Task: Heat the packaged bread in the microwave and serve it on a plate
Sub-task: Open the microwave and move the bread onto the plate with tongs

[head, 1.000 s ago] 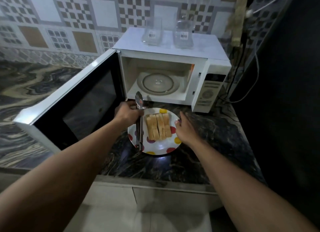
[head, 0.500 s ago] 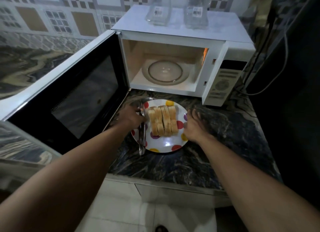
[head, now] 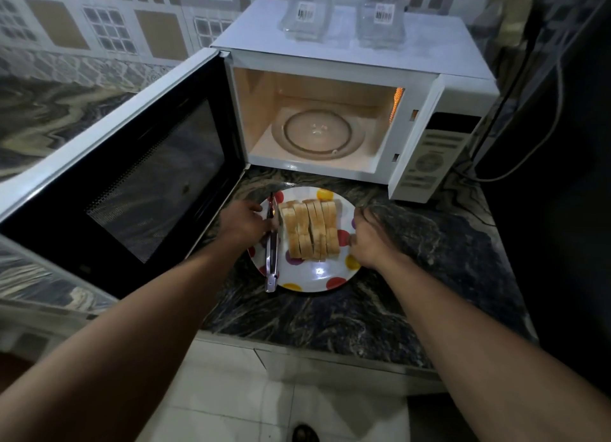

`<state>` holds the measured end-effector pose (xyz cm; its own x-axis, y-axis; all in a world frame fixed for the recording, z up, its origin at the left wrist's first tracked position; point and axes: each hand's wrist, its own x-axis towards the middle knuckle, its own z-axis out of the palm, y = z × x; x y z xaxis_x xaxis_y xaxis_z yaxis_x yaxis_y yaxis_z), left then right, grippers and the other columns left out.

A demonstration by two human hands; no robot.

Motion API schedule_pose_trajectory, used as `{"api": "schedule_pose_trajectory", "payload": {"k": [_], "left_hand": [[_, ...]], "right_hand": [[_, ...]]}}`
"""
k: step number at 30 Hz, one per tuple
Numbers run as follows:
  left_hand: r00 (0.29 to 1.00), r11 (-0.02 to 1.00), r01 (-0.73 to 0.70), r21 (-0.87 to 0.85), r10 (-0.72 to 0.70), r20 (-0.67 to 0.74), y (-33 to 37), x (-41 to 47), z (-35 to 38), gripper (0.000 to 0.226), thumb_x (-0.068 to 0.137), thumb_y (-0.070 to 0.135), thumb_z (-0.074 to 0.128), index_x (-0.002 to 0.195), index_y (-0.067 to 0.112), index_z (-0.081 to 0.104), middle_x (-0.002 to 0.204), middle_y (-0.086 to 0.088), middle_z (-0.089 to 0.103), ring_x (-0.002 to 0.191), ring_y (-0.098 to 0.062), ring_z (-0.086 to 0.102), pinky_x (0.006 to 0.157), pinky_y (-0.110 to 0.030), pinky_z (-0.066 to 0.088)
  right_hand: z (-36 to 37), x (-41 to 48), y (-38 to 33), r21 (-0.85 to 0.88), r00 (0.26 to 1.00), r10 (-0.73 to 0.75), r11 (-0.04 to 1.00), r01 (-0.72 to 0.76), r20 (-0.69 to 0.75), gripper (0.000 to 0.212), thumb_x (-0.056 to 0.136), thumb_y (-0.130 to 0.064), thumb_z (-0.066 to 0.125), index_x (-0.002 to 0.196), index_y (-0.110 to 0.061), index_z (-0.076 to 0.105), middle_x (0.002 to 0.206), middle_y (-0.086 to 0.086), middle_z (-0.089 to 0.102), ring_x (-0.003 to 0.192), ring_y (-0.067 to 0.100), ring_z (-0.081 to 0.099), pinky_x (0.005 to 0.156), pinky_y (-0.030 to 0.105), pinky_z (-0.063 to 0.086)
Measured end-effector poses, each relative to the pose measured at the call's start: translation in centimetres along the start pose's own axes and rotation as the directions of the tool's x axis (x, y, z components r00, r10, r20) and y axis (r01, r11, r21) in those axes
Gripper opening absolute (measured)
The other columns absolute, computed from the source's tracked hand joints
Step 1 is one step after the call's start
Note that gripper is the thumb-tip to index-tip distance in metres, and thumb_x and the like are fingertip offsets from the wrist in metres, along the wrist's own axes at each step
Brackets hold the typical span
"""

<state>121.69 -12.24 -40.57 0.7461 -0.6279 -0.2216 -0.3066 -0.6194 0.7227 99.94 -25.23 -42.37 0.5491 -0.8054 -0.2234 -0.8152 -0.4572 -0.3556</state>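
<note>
A row of bread slices [head: 312, 231] lies on a white plate with coloured dots [head: 317, 276] on the dark marble counter, just in front of the microwave [head: 347, 64]. The microwave's door [head: 132, 173] stands wide open to the left; its lit cavity holds only the glass turntable [head: 317, 132]. My left hand [head: 244, 223] grips metal tongs [head: 271, 253] that rest along the plate's left side. My right hand [head: 368, 240] holds the plate's right rim.
Two clear plastic containers [head: 305, 10] [head: 382, 15] stand on top of the microwave. A dark cabinet or appliance [head: 555, 177] and a cable fill the right side. The counter's front edge [head: 314, 345] runs below the plate, with tiled floor beneath.
The view has moved closer and lower over the counter. Both hands stay at the plate's sides, the left still holding the tongs; the tongs now lie lower along the plate.
</note>
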Motion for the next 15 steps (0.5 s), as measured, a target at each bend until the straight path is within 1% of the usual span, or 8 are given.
{"api": "schedule_pose_trajectory", "payload": {"k": [2,4,6,7,9,11,13,15], "left_hand": [[0.999,0.999,0.016,-0.044,-0.018,-0.044,-0.3,0.1,-0.5,0.046,0.074,0.037,0.086,0.112,0.015,0.073,0.098,-0.003,0.075,0.092,-0.021,0.070,0.087,-0.033,0.057],[0.997,1.000,0.002,0.012,-0.001,-0.076,-0.9,-0.1,-0.9,0.038,0.082,0.033,0.081,0.114,0.015,0.073,0.107,-0.006,0.073,0.101,-0.024,0.067,0.085,-0.026,0.049],[0.997,0.996,-0.018,0.088,0.025,-0.073,-1.6,-0.3,-1.0,0.044,0.081,0.028,0.081,0.121,0.013,0.070,0.114,-0.009,0.072,0.108,-0.028,0.066,0.091,-0.029,0.051],[0.998,0.994,-0.018,0.111,0.024,-0.055,-1.9,-0.4,-1.0,0.046,0.079,0.026,0.082,0.121,0.011,0.069,0.114,-0.010,0.073,0.107,-0.028,0.067,0.093,-0.033,0.053],[1.000,0.993,0.004,0.119,-0.004,0.000,-2.1,-0.3,-0.9,0.043,0.075,0.023,0.085,0.115,0.011,0.072,0.108,-0.010,0.075,0.099,-0.027,0.070,0.092,-0.037,0.056],[0.999,0.990,-0.015,0.142,0.007,0.051,-2.2,-0.1,-1.0,0.041,0.071,0.020,0.087,0.109,0.014,0.075,0.104,-0.008,0.076,0.099,-0.025,0.070,0.092,-0.039,0.056],[0.996,0.986,-0.040,0.160,0.027,0.082,-2.2,0.0,-1.1,0.044,0.070,0.018,0.088,0.112,0.016,0.075,0.104,-0.007,0.076,0.102,-0.024,0.069,0.093,-0.038,0.054],[0.995,0.988,-0.042,0.148,0.027,0.101,-2.3,0.2,-1.3,0.048,0.070,0.016,0.089,0.115,0.016,0.074,0.104,-0.007,0.076,0.102,-0.023,0.069,0.094,-0.038,0.054]], "right_hand": [[0.1,0.0,-0.1,0.028,1.000,0.008,1.000,-0.008,0.002,0.074,0.095,-0.018,0.060,0.157,-0.008,0.020,0.158,0.013,0.023,0.144,0.031,0.027,0.118,0.043,0.029],[0.2,0.1,-0.2,0.031,1.000,0.023,0.999,-0.023,-0.007,0.070,0.096,-0.021,0.059,0.156,-0.011,0.024,0.154,0.012,0.027,0.140,0.032,0.031,0.115,0.044,0.033],[0.1,0.1,-0.2,-0.045,0.998,0.051,0.998,-0.052,-0.026,0.066,0.097,-0.027,0.058,0.154,-0.016,0.027,0.150,0.012,0.029,0.137,0.035,0.031,0.111,0.047,0.035],[0.1,0.2,-0.1,-0.062,0.997,0.068,0.996,-0.070,-0.031,0.065,0.097,-0.028,0.057,0.154,-0.018,0.027,0.149,0.013,0.030,0.137,0.036,0.031,0.111,0.048,0.036],[-0.1,0.5,0.0,-0.011,0.995,0.095,0.995,-0.095,-0.019,0.063,0.096,-0.028,0.060,0.152,-0.020,0.032,0.145,0.016,0.033,0.133,0.039,0.038,0.109,0.048,0.039],[-0.4,0.7,0.0,0.059,0.993,0.117,0.991,-0.116,-0.002,0.056,0.093,-0.029,0.064,0.144,-0.018,0.043,0.139,0.019,0.040,0.125,0.039,0.048,0.105,0.044,0.043],[-0.6,1.0,0.1,0.124,0.990,0.141,0.982,-0.142,0.014,0.049,0.089,-0.032,0.072,0.131,-0.016,0.054,0.130,0.017,0.048,0.116,0.036,0.054,0.098,0.040,0.048],[-0.6,1.2,0.3,0.181,0.987,0.160,0.970,-0.162,0.028,0.049,0.082,-0.034,0.079,0.124,-0.017,0.059,0.125,0.013,0.056,0.111,0.032,0.058,0.093,0.037,0.050]]}}
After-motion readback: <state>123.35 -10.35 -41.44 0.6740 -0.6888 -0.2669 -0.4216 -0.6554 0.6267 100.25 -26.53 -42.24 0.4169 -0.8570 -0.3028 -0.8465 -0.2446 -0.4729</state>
